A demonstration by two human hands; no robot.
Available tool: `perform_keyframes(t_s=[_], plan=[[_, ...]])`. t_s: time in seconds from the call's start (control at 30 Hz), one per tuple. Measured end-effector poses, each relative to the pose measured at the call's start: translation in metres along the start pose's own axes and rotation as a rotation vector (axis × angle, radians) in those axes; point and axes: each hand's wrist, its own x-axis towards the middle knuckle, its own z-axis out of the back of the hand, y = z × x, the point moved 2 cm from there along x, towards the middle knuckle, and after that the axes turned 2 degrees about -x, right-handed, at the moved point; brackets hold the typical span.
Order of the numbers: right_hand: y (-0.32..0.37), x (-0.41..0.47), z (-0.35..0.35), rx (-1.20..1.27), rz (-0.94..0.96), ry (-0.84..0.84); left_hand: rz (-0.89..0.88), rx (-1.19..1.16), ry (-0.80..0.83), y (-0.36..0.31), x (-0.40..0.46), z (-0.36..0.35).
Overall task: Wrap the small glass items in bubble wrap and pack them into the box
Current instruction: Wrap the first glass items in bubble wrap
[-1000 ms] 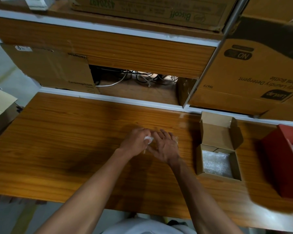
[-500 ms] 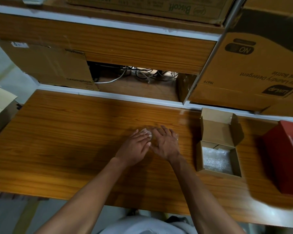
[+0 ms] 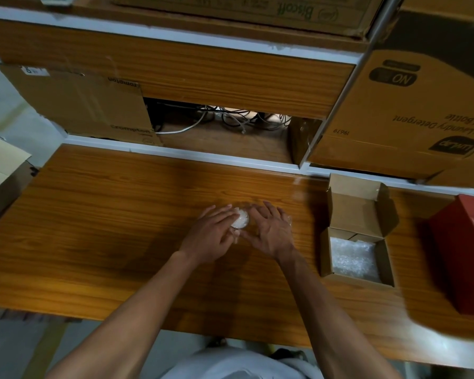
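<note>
Both hands flat on the desk (image 3: 107, 228), side by side at mid-desk. Left hand (image 3: 211, 236): fingers straight, tips resting on a small bubble-wrapped bundle (image 3: 240, 219). Right hand (image 3: 272, 233): fingers spread and straight, pressing clear wrap just right of the bundle. Bundle lies between the two hands. Box (image 3: 357, 236) to the right, well apart, lid open, bubble wrap (image 3: 353, 258) lining its bottom. Red box (image 3: 460, 258) at far right.

Both hands (image 3: 244, 233) have flattened, uncovering more of the wrapped bundle (image 3: 240, 219).
</note>
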Motion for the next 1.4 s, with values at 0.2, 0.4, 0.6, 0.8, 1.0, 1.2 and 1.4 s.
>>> perform_keyframes(t_s=[0.2,0.4,0.6,0.8,1.0,1.2,1.4], plan=[[-0.002,-0.001,0.001,0.004,0.0,-0.007,0.069,0.077,0.009,-0.003,-0.007,-0.011],[-0.004,-0.002,0.0,-0.011,-0.002,0.014,-0.026,0.146,0.033,-0.002,-0.011,-0.009],[-0.003,-0.001,0.0,-0.007,-0.005,0.008,-0.006,0.094,0.065,-0.003,0.004,-0.002],[-0.002,0.001,0.0,-0.002,0.003,0.047,-0.022,0.029,0.043,-0.013,0.006,-0.004],[-0.002,0.001,0.003,0.014,0.014,0.076,-0.053,0.012,0.065,-0.024,0.008,-0.001],[-0.002,-0.003,0.02,0.21,0.003,0.046,0.051,-0.099,-0.11,-0.036,0.011,0.011],[-0.04,-0.044,0.047,0.541,-0.18,-0.083,0.154,-0.298,-0.101,-0.068,0.032,0.012]])
